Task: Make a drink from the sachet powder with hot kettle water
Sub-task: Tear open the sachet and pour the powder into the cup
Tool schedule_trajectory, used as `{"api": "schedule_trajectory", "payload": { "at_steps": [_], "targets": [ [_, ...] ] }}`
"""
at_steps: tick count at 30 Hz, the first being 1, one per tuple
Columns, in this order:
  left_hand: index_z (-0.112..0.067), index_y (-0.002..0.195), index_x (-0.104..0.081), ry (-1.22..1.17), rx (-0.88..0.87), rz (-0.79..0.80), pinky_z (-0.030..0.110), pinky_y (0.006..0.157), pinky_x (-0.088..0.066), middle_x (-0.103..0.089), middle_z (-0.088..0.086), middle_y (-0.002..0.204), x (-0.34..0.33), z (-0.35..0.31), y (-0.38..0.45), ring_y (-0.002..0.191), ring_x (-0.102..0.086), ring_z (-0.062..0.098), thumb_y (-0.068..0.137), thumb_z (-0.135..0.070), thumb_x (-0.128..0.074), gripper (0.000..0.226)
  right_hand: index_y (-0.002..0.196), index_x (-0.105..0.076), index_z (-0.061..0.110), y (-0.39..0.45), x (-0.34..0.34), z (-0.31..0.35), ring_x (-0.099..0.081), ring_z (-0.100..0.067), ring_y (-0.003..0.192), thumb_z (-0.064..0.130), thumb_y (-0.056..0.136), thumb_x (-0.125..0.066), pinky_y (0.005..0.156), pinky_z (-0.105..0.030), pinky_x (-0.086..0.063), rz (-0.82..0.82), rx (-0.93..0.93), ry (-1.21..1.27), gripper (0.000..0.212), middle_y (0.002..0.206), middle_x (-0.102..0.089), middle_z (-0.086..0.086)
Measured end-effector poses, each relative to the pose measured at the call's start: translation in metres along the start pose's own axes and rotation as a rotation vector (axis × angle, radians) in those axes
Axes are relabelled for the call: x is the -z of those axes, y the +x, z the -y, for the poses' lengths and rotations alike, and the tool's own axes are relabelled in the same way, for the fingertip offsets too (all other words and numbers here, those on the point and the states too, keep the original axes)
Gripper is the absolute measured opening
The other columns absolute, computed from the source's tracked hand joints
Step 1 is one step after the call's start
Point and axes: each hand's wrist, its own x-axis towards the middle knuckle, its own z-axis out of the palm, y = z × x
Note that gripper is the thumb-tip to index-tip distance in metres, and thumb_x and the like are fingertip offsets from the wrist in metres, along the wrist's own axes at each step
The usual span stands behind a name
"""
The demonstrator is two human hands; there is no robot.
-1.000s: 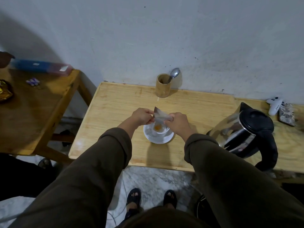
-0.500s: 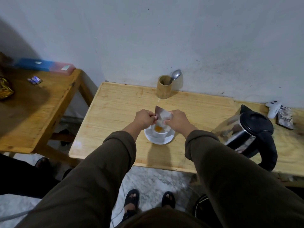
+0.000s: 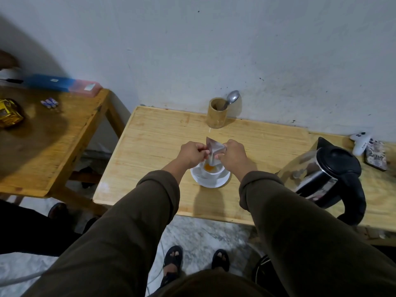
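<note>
Both hands are closed in pinch grips on one foil sachet (image 3: 213, 151), held tilted directly above a white cup (image 3: 211, 169) that stands on a white saucer (image 3: 222, 181). The left hand (image 3: 191, 154) pinches the sachet's left edge; the right hand (image 3: 233, 154) pinches its right edge, fingers curled in. The sachet's lower end points down into the cup, and orange powder (image 3: 208, 167) lies on the cup's bottom. Whether the sachet mouth touches the rim cannot be determined at this resolution.

Handling assessment: the sachet is judged light, thin and crumpling, with a slick foil face. It is best held by its sealed side edges, as now, leaving the mouth free; squeezing the middle would likely trap powder. The cup appears to be ceramic, so rigid and breakable, and rests loose on its saucer.

The steel electric kettle (image 3: 321, 174), with black lid and handle, stands on the wooden table (image 3: 154, 142) well to the right of the right hand, untouched. A spoon (image 3: 231, 97) stands in a bamboo holder (image 3: 216, 113) against the wall, beyond the cup.
</note>
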Motion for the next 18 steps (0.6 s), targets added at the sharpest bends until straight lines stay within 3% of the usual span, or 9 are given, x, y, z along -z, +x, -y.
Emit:
{"api": "schedule_trajectory", "payload": {
  "at_steps": [2,6,10,13,17,18],
  "targets": [
    [-0.011,0.109,-0.07,-0.018,-0.036,0.0,0.029,0.092,-0.052,-0.07,0.006,0.091,0.002,0.001,-0.001,0.088,-0.062,0.014,0.088,-0.015,-0.062,0.024,0.084,-0.046,0.009,0.001,-0.001,0.0,-0.049,-0.021,0.079,0.01,0.08,-0.071,0.068,-0.029,-0.038,-0.023,-0.006,0.005,0.025,0.085,-0.051,-0.006],
    [-0.011,0.117,-0.064,-0.018,-0.165,0.019,0.013,0.067,-0.044,-0.058,-0.007,0.099,0.007,-0.002,-0.007,0.086,-0.056,0.012,0.079,-0.013,-0.074,0.04,0.084,-0.047,0.01,0.002,-0.004,-0.001,-0.05,-0.021,0.079,0.011,0.079,-0.072,0.066,-0.029,-0.037,-0.049,-0.015,0.008,0.025,0.083,-0.052,-0.005],
    [-0.019,0.082,-0.06,-0.063,-0.187,0.023,0.009,0.062,-0.045,-0.063,-0.006,0.085,0.008,0.002,-0.004,0.076,-0.058,0.009,0.072,-0.014,-0.079,0.022,0.074,-0.045,0.008,0.003,-0.007,0.0,-0.048,-0.021,0.075,0.013,0.08,-0.07,0.053,-0.024,-0.032,-0.045,0.013,0.007,0.026,0.065,-0.041,0.004],
    [-0.022,0.067,-0.052,-0.045,-0.182,0.002,0.016,0.064,-0.041,-0.059,-0.003,0.072,0.004,0.005,0.0,0.073,-0.053,0.011,0.073,-0.016,-0.078,0.028,0.059,-0.037,0.014,0.004,-0.006,0.002,-0.047,-0.022,0.076,0.009,0.083,-0.065,0.061,-0.028,-0.034,-0.024,0.034,0.0,0.037,0.071,-0.045,-0.003],
    [-0.025,0.063,-0.047,-0.025,-0.176,-0.056,0.009,0.06,-0.041,-0.062,-0.003,0.074,-0.001,0.008,0.001,0.075,-0.056,0.01,0.078,-0.015,-0.072,0.031,0.082,-0.061,0.005,0.006,-0.004,-0.001,-0.046,-0.02,0.08,0.004,0.081,-0.065,0.068,-0.026,-0.034,0.028,0.105,-0.089,0.003,0.075,-0.044,-0.001],
    [-0.024,0.064,-0.047,-0.013,-0.175,-0.069,0.007,0.058,-0.04,-0.062,-0.003,0.074,-0.001,0.009,0.002,0.075,-0.056,0.011,0.079,-0.013,-0.071,0.03,0.091,-0.065,0.006,0.007,-0.003,-0.003,-0.046,-0.019,0.081,0.003,0.081,-0.064,0.069,-0.025,-0.035,0.042,0.127,-0.106,0.01,0.08,-0.046,-0.002]
  ]
}}
